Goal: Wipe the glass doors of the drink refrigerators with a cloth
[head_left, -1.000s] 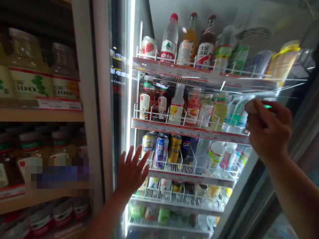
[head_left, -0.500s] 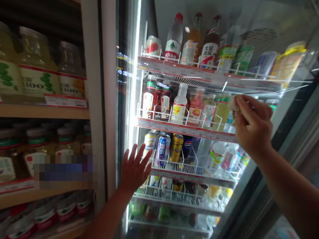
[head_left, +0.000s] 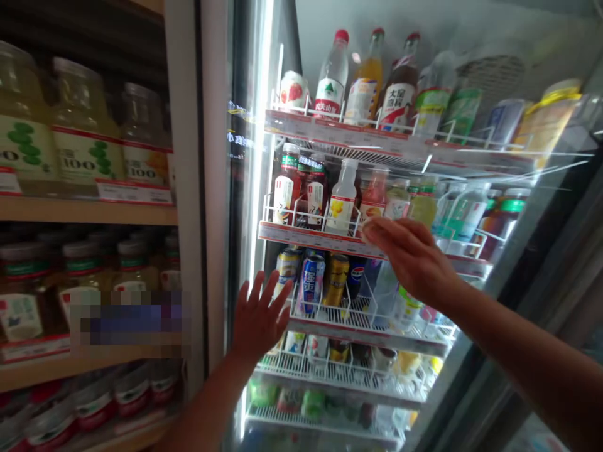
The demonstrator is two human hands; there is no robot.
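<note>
I face a lit drinks fridge with a glass door [head_left: 518, 207]. My left hand [head_left: 260, 316] lies flat on the glass near the door's left edge, fingers spread, holding nothing. It is in front of the shelf of cans [head_left: 311, 282]. My right hand [head_left: 409, 256] reaches across from the right, fingers pressed together over a small pale wad [head_left: 368, 228] at their tips. That hand is level with the red price strip [head_left: 301, 236] of the second shelf. Bottles [head_left: 342, 198] stand just behind it.
The top fridge shelf holds more bottles and a can [head_left: 332, 78]. Lower wire shelves [head_left: 339, 376] carry small cups and cans. To the left, wooden shelves [head_left: 89, 213] hold large jars [head_left: 80, 138] with price tags. The fridge's white frame [head_left: 188, 188] stands between them.
My right hand has swept left and down across the glass, from the far right side to the middle of the second shelf. My left hand has stayed on the glass.
</note>
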